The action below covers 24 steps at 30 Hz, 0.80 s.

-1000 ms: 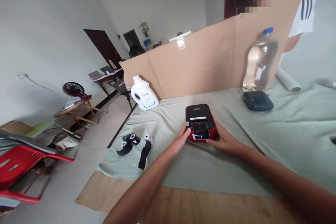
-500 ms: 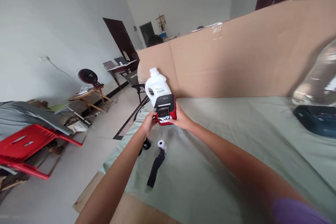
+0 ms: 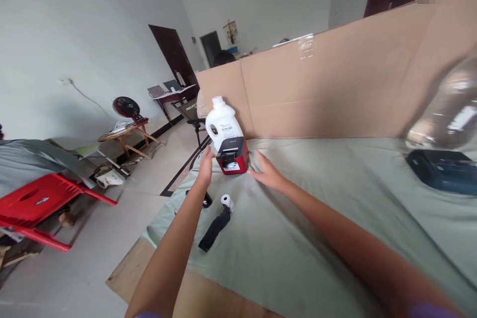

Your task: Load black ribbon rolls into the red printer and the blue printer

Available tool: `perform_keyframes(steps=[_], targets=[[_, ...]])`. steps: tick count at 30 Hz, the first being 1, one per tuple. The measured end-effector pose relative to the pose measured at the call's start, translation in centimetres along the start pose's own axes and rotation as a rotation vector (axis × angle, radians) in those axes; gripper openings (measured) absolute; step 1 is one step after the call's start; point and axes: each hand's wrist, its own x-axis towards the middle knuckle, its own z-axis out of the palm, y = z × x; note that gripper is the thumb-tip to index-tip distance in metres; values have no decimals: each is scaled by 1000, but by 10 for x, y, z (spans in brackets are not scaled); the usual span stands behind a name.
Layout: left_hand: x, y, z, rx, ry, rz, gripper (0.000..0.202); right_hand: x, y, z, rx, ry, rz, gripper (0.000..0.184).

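Note:
A small red and black label printer [image 3: 238,155] stands on the green cloth, just in front of a white jug-shaped bottle [image 3: 224,120]. My left hand [image 3: 206,163] is open at the printer's left side, fingers straight and close to its edge. To the right of the printer my right hand [image 3: 269,171] is open, thumb and fingers spread, a small gap from the red side. Nearer to me lies a white paper roll [image 3: 227,201] with a dark strip [image 3: 215,229] trailing from it. A black object [image 3: 207,200] shows partly behind my left forearm.
A cardboard panel [image 3: 316,89] stands along the far edge of the cloth-covered table [image 3: 298,248]. At right are a dark blue object [image 3: 443,171] and a clear plastic-wrapped item [image 3: 447,109]. A red chair [image 3: 44,203] and a fan [image 3: 126,107] stand to the left.
Both hands have let go of the printer and moved apart to its sides. The printer, held up before, now rests on the cloth by the white bottle.

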Motion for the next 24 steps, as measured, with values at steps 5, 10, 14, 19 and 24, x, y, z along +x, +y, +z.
perform_keyframes(steps=[5, 10, 14, 19, 24], targets=[[-96, 29, 28, -107, -6, 369, 55, -116, 30, -145, -367, 175, 91, 75], [-220, 39, 127, 201, -785, 552, 44, -210, 39, -278, -790, 665, 417, 73], [-277, 40, 178, 549, -1105, 830, 58, -229, 47, -318, -834, 791, 745, 93], [-287, 34, 174, 692, -1111, 951, 63, -219, 66, -329, -723, 728, 927, 115], [-290, 31, 169, 696, -1097, 980, 64, -209, 70, -327, -678, 810, 894, 104]])
